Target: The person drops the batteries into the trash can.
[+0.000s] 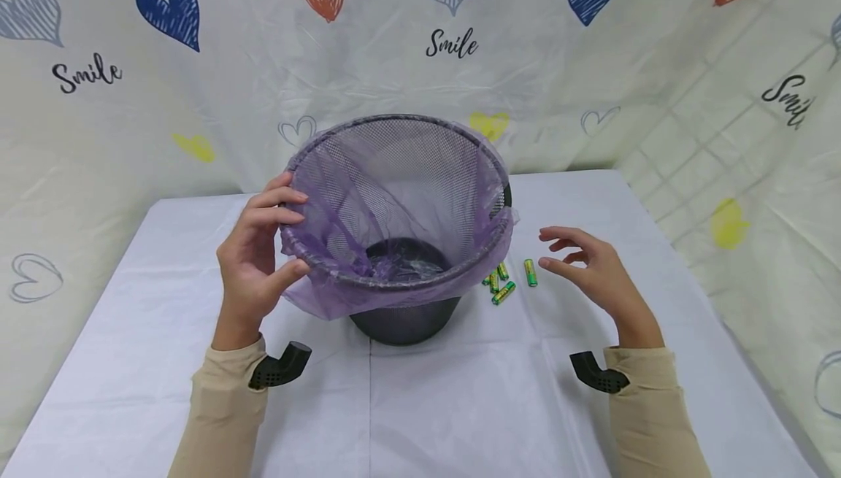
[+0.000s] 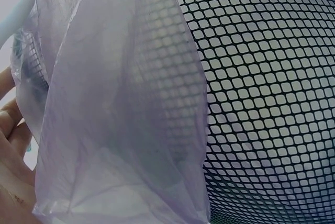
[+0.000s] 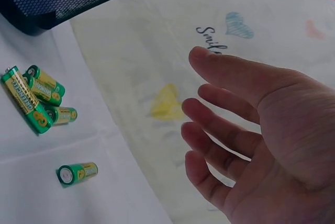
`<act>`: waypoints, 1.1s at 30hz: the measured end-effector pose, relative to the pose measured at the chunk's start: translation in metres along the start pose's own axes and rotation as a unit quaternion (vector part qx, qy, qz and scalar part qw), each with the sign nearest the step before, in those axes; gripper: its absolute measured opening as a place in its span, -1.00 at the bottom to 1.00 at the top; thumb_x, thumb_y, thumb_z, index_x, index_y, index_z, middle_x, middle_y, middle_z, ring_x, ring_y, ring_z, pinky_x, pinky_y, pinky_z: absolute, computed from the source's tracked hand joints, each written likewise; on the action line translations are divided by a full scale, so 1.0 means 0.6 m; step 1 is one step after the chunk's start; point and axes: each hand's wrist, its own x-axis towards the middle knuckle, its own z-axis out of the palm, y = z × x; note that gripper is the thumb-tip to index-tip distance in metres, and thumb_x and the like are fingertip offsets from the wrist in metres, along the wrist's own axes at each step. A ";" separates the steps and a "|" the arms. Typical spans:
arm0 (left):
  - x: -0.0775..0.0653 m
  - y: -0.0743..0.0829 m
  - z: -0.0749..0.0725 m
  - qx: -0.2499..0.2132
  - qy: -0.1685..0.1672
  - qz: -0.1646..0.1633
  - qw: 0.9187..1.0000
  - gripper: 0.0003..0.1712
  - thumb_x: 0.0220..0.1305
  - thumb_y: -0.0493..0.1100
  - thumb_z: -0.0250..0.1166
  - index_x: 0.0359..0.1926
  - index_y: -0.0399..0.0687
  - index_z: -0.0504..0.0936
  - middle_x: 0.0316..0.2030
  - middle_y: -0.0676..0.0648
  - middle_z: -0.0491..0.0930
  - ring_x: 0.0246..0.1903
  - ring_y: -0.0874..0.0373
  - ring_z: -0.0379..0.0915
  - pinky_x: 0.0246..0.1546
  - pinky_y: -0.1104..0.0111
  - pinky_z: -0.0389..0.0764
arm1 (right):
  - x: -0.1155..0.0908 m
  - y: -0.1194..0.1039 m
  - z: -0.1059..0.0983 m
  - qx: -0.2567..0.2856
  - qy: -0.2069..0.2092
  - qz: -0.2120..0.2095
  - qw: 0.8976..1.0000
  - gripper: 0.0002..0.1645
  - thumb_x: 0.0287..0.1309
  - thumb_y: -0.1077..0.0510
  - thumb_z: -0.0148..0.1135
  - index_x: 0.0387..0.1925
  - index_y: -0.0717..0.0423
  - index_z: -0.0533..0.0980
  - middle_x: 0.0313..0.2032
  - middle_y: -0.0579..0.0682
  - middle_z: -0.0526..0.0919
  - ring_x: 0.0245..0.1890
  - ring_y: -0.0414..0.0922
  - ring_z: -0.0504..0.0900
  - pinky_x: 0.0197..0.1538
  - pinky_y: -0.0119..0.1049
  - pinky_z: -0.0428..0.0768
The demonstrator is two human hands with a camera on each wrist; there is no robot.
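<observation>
A black mesh wastebasket (image 1: pixel 407 325) stands in the middle of the table, lined with a thin purple plastic bag (image 1: pixel 335 295) folded out over its rim. My left hand (image 1: pixel 252 252) grips the basket's left rim through the bag, fingertips over the edge and thumb lower on the near side. In the left wrist view, the loose bag edge (image 2: pixel 120 119) hangs over the mesh (image 2: pixel 261 77). To the right of the basket my right hand (image 1: pixel 591 266) hovers with loosely bent fingers and nothing in them. Beside its thumb lies a single green-and-gold battery (image 1: pixel 531 272).
Several more batteries (image 3: pixel 23 98) lie piled close to the basket's right side. A white cloth covers the table (image 1: pixel 460 405). Behind and to the right hangs a white curtain (image 1: pixel 388 62) printed with hearts and the word Smile.
</observation>
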 end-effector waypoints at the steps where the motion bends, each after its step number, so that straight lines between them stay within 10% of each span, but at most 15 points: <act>1: 0.000 0.000 0.000 0.000 0.001 0.001 1.000 -0.43 -0.19 -0.11 0.51 -0.27 -0.50 0.51 -0.09 -0.34 0.50 0.23 -0.30 0.14 0.32 -0.02 0.18 | 0.001 0.002 0.000 0.000 -0.003 0.002 1.000 -0.51 0.02 0.20 0.30 0.05 0.06 0.46 -0.03 0.11 0.57 -0.09 -0.04 0.48 -0.15 -0.50 0.55; 33: 0.005 0.016 0.009 0.020 -0.008 -0.016 1.000 -0.41 -0.12 -0.05 0.47 -0.27 -0.49 0.48 -0.07 -0.24 0.51 0.25 -0.23 0.14 0.33 0.03 0.20 | 0.017 0.095 0.025 0.012 -0.075 0.014 0.997 -0.42 0.00 0.11 0.33 0.11 -0.15 0.40 0.07 -0.05 0.52 -0.03 -0.05 0.49 -0.10 -0.43 0.54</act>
